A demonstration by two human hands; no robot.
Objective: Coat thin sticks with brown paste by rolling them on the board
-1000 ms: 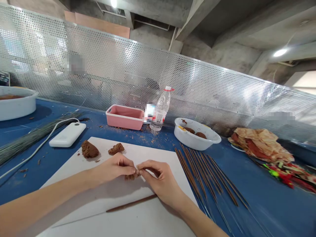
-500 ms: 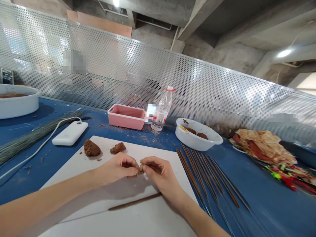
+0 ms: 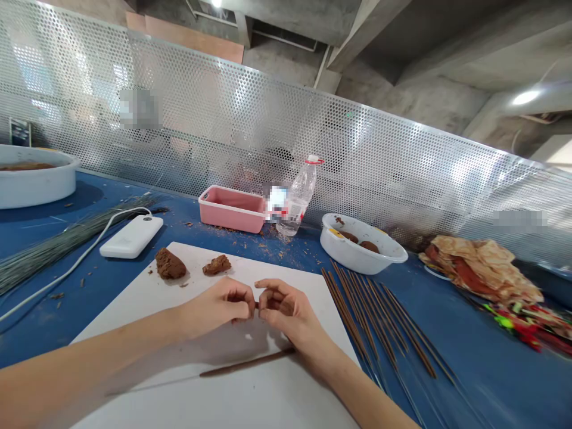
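Over the white board, my left hand and my right hand meet fingertip to fingertip. Both are closed in a pinch on a small piece of brown clay-like dough, mostly hidden by the fingers. Below them lies a thin wire stick coated in brown dough, its bare end pointing left; the other end passes beneath my right hand. A large brown dough lump and a smaller crumbly one rest at the board's far edge.
Right of the board lie several coated sticks. Behind stand a white basin, a clear bottle and a pink box. A white power bank and a wire bundle are at left. Crumpled patterned cloth sits right.
My fingers have shifted around the small dough piece, and my right fingers are more curled. The whole view has moved slightly; the coated stick stays on the board.
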